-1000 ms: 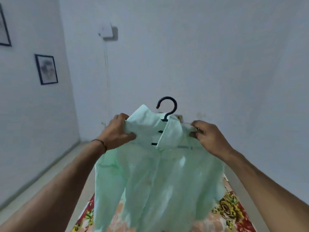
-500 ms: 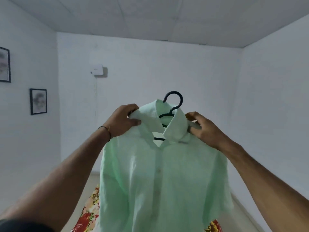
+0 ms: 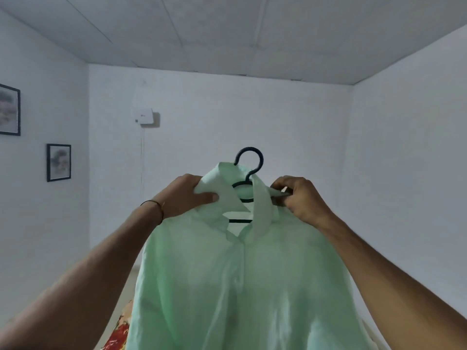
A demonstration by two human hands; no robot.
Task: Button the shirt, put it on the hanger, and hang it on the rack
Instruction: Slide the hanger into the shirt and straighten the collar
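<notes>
Because both hands grip at the shoulder line, the shirt (image 3: 240, 286) hangs full length in front of the person, placket toward cam; it looks buttoned up to just below the neck (judgement, buttons are faint). Left hand (image 3: 187, 198), thin dark band (image 3: 154, 206) on the wrist, has fingers curled behind the collar's left wing w/ thumb pressed on the front. Right hand (image 3: 303, 200) pinches the right shoulder, prob. w/ the hanger arm under the cloth, can't confirm. Gripping both sides keeps the load level so cloth doesn't slide off. Fabric: pale mint, thin, slightly see-thru, soft creases, limp sleeves. Hanger (image 3: 249, 160): dark, thin, rigid, round hook standing clear above the collar, crossbar visible thru the neck opening; hook free, ready for a rail imo. Floral cloth (image 3: 118, 334), red/yellow, low left behind the hem. Farther: white box (image 3: 144, 116) on the back wall w/ cord running down, framed pics (image 3: 58, 162) on the left wall, matte white walls, panelled ceiling (image 3: 227, 34). Rack not in view.
</notes>
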